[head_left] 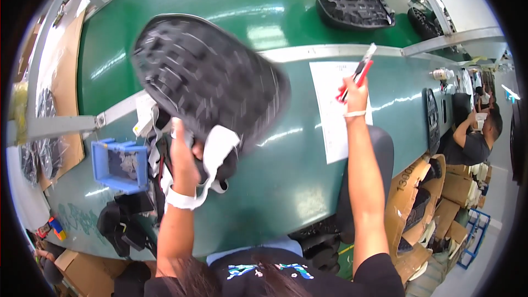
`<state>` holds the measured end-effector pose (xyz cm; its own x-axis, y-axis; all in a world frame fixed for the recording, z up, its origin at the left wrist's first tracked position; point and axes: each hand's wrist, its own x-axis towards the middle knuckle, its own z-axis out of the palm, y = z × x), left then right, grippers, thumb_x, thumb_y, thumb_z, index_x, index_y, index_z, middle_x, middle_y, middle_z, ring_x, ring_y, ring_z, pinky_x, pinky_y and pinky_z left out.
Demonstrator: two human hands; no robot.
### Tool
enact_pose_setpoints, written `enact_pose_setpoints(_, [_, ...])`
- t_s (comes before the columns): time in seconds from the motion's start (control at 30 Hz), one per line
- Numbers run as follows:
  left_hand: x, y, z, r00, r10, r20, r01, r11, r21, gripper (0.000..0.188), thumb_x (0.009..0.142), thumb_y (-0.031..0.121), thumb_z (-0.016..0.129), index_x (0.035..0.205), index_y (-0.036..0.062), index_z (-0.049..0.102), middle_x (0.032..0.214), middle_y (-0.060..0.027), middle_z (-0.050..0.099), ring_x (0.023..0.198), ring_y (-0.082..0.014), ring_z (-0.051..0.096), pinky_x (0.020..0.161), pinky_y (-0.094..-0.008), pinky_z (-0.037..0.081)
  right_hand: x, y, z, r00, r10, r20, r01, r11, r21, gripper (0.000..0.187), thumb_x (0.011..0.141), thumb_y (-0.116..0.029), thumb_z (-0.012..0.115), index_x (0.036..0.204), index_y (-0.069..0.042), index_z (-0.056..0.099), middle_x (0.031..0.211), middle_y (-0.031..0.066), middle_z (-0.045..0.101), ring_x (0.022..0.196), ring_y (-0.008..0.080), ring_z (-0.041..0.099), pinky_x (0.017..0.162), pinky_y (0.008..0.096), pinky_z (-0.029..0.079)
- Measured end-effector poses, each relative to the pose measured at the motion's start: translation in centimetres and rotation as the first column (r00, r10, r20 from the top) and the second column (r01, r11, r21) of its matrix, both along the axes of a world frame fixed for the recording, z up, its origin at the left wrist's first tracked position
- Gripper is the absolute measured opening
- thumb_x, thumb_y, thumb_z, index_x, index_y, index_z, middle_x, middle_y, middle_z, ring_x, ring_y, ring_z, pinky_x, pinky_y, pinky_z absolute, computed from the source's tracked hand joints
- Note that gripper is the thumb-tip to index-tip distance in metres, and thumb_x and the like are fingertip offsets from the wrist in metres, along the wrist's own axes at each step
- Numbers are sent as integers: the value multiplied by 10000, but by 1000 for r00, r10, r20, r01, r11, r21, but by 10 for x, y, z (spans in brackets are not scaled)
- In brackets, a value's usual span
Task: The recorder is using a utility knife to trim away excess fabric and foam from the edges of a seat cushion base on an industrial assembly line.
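Note:
My left hand (184, 157) is closed on the lower edge of a large black rounded shell (209, 71), backpack-like, with rows of raised blocks. It is held up above the bench, tilted and blurred by motion. A wide white strap (219, 151) hangs beside that hand; its far ends are hard to trace. In my right hand (356, 98) is a red utility knife (363, 69), its tip pointing up and away. Under that hand lies a printed white sheet (330, 115). The shell and the knife are well apart.
A blue bin (120, 166) with grey scraps stands on the green bench (291, 176), left of black straps and buckles (124, 223). Beyond the metal rail (330, 51) lies another black shell (355, 8). Cardboard boxes (410, 198) and a seated co-worker (467, 140) are at right.

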<state>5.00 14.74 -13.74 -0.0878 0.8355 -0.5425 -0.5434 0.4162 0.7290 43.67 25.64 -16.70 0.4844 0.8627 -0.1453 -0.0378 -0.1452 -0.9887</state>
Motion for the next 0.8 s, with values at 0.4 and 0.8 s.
enact_pose_setpoints(0.4, [103,-161,-37,401,-743,-535,905,229,360,307,858,281,632,1085,76,594,1177,-106,573,980,-299,615,829,-390,526,3,201,-21,815,-473,-336,506,862,12,490,751,5,690,1167,-8,430,1095,159,551,882,329,621,596,453,613])
enact_pose_setpoints(0.8, [38,-55,0,949,-181,-258,164,983,-85,690,951,379,535,1463,50,209,1399,-168,392,1262,-257,426,1027,-370,362,-50,-253,61,873,486,37,-411,776,-478,377,768,-152,724,1068,-39,526,693,15,537,551,135,524,509,281,438])
